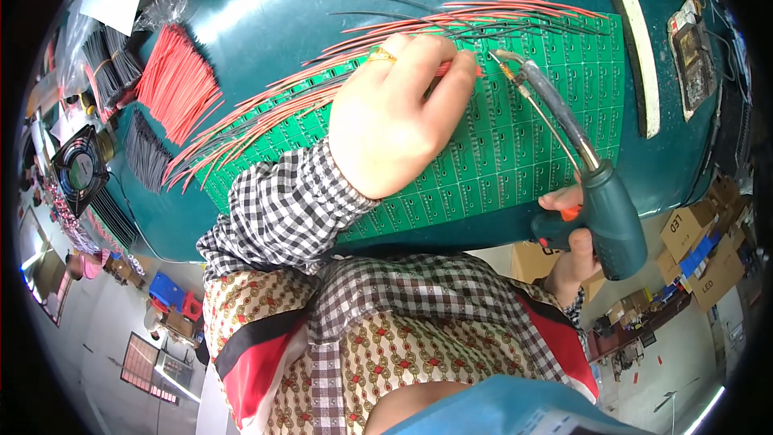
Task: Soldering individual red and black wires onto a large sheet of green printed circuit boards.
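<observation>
My left hand [394, 113], with a ring on one finger, rests over a panel of green circuit boards [515, 177]. Its thumb and fingertips are pinched on a red wire [471, 71], whose end points right. In my right hand [576, 250] is a dark green soldering gun [613, 221] with an orange trigger. The gun's bent tip [501, 56] hovers at or just above the boards, close to the red wire's end; contact cannot be made out. Many red and black wires [314, 101] fan across the panel's far and left side, partly hidden by my left hand.
At the left lie a red wire bundle [177, 84], black wire bundles [149, 153] and a small black fan [80, 169]. Right of the panel are a long pale strip [632, 44] and a soiled metal tray [692, 64]. Cardboard boxes [700, 250] stand beyond the table.
</observation>
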Motion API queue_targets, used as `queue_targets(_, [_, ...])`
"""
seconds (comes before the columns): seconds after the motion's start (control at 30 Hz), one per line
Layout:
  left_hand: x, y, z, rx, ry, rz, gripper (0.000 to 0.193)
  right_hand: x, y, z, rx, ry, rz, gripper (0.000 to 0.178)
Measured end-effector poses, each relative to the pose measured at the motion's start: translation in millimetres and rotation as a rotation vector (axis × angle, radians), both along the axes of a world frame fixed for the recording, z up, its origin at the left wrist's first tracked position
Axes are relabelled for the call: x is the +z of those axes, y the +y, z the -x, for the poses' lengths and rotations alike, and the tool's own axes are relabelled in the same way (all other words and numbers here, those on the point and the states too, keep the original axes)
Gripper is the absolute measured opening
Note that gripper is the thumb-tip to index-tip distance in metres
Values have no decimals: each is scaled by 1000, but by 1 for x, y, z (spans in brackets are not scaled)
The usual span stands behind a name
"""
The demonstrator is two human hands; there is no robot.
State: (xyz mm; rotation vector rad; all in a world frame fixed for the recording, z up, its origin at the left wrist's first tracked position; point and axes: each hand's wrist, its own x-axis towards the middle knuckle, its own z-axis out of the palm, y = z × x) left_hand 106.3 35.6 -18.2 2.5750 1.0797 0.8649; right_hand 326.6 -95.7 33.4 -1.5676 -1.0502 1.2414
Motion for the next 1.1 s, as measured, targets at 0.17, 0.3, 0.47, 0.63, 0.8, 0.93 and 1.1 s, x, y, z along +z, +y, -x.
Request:
queue_targets(0.17, [3,0,-1,24,-3,41,32,-2,2,3,23,-10,-12,52])
queue_targets(0.3, [3,0,-1,27,-3,35,32,-2,2,5,19,-15,-24,52])
queue_targets(0.47, [4,-1,0,35,6,59,33,-1,4,9,14,-3,-14,55])
queue_targets(0.63, [4,-1,0,38,8,61,33,0,0,8,2,-16,21,62])
queue_targets(0.8, [6,-2,-1,45,30,60,33,-1,3,9,-32,-47,-40,63])
queue_targets(0.93, [5,-1,0,44,31,64,32,0,3,5,-7,-41,-23,62])
queue_targets(1.1, [6,-2,-1,46,38,64,33,0,3,7,-32,-65,-17,67])
